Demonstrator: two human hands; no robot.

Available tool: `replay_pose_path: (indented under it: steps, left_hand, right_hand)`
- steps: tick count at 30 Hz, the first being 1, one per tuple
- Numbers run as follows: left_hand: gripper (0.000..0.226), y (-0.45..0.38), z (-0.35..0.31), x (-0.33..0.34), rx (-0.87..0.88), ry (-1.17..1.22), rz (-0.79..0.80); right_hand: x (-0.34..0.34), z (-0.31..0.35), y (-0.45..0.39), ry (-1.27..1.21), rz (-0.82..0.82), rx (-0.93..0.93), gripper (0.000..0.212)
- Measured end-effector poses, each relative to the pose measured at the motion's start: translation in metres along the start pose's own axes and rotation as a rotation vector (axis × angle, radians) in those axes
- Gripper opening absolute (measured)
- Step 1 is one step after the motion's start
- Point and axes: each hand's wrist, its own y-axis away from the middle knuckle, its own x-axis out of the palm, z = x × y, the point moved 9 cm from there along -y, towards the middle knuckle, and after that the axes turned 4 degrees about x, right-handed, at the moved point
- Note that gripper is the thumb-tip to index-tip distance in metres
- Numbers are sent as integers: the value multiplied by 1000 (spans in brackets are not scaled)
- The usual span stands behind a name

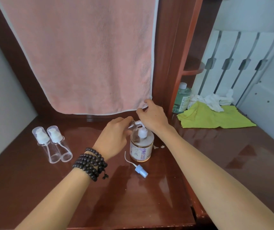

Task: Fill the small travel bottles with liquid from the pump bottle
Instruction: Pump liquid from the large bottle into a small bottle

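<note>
Near the left edge of the dark wooden counter (149,205), two clear travel bottles (53,145) stand upright side by side, touching, each with a white pump under a clear cap. Their long axes run vertical.

Your left hand (114,138), wrist wrapped in a dark bead bracelet (90,163), reaches forward from the near edge. Its fingers curl around a small clear bottle (132,126), held tilted so its long axis slants and its open mouth points right, toward the pump nozzle.

The pump bottle (142,146) stands upright near the middle of the counter, amber liquid inside, white pump on top. In front of it, toward the near edge, a blue spray cap (141,170) lies on its side, its thin tube pointing back and left.

Your right hand (152,115) sits palm down over the pump head, fingers bent and gathered on it; how tightly they grip cannot be told.

At the right back corner lie a green cloth (216,118), white crumpled cloth (212,99) and a green bottle (181,98). A pink towel (83,55) hangs behind.
</note>
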Motion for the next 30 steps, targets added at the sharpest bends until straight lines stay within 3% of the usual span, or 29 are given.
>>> replay_pose_path:
  steps: [8,15,22,30]
  left_hand:
    - [36,8,8,15,-47,-19,30]
    - [33,2,1,4,-19,-2,0]
    - [39,9,9,18,-74,-28,47]
    - [42,4,9,8,-44,11,45]
  right_hand:
    - [20,-19,8,-108,71,101,38]
    - [2,-3,2,-66,45,44,46]
    - [25,-18,7,-87,133,147,57]
    - [9,-4,-2,-72,68,51,51]
